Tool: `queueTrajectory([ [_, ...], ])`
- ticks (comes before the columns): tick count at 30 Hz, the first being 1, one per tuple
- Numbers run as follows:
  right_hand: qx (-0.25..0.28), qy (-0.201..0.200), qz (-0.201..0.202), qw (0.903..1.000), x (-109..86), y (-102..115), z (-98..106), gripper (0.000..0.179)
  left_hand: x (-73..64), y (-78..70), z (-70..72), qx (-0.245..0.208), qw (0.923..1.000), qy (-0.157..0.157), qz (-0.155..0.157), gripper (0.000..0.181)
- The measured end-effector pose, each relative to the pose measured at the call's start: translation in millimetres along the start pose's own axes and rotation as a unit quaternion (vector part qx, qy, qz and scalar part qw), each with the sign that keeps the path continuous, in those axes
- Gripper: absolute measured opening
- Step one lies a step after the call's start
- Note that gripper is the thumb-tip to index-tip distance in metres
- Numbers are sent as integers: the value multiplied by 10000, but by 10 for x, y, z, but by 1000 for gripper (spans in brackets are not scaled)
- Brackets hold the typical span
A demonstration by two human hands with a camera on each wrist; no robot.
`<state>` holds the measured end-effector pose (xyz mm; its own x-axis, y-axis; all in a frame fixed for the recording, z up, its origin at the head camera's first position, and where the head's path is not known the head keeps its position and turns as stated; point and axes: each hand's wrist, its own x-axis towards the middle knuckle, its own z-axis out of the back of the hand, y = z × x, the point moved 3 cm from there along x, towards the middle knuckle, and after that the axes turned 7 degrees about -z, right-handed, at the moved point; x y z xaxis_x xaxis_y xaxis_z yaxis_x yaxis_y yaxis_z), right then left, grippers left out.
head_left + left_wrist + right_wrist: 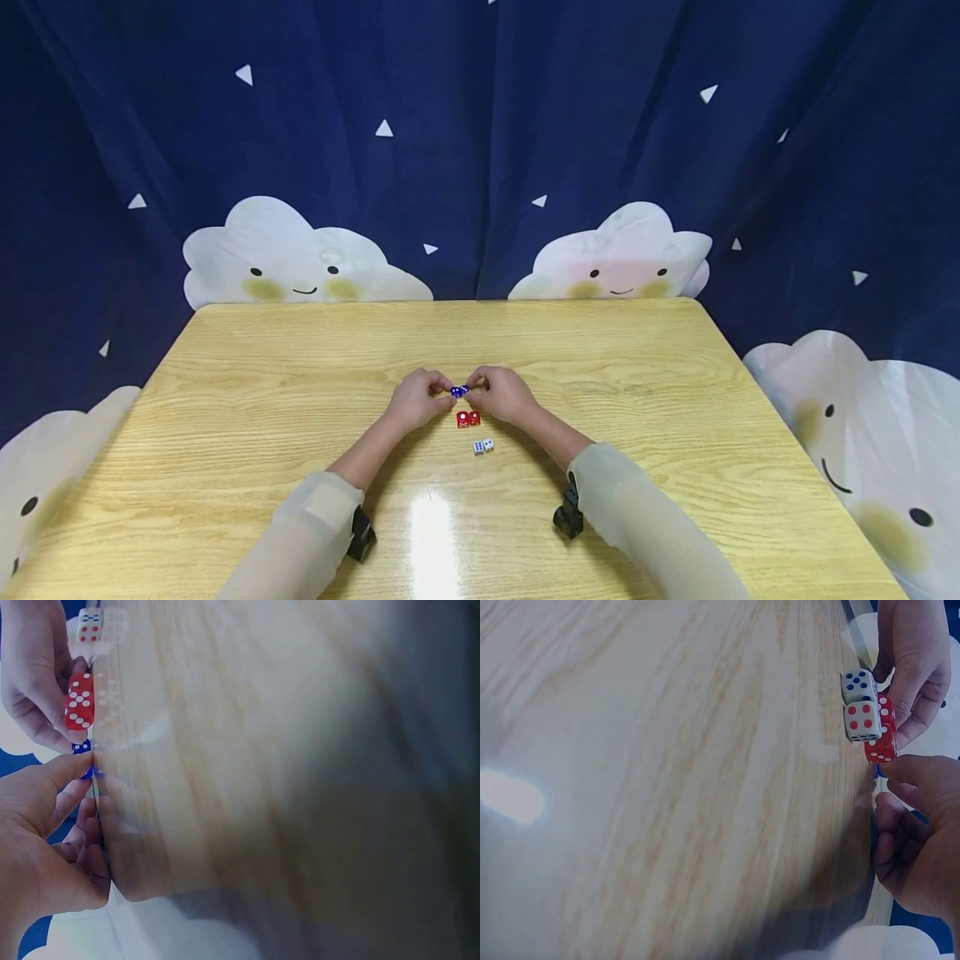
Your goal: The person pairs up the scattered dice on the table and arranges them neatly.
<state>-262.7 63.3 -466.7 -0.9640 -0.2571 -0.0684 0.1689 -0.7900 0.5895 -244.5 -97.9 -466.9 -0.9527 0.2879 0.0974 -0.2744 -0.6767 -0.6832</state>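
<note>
Two blue dice (459,391) sit side by side on the wooden table, touching or nearly so. My left hand (417,402) pinches the left one between thumb and fingertips, and my right hand (504,395) pinches the right one the same way. Just nearer to me is a pair of red dice (468,419). Nearer still lies a pair of white dice (483,447), slightly to the right. In the left wrist view, fingers partly cover the blue dice (81,748). From the right wrist, white dice (862,720) and red dice (883,747) hide most of the blue ones.
The wooden table (285,350) reaches back to a dark blue curtain (450,100) with white triangles and smiling clouds. A black wrist camera is strapped at each sleeve, the left one (362,535) and the right one (568,512) close above the tabletop.
</note>
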Motion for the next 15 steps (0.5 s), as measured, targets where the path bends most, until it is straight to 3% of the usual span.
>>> queueTrajectory([
  [15, 123, 62, -26, 9999, -19, -16, -7, 20, -24, 7, -1, -40, 10000, -55, 18, 19],
])
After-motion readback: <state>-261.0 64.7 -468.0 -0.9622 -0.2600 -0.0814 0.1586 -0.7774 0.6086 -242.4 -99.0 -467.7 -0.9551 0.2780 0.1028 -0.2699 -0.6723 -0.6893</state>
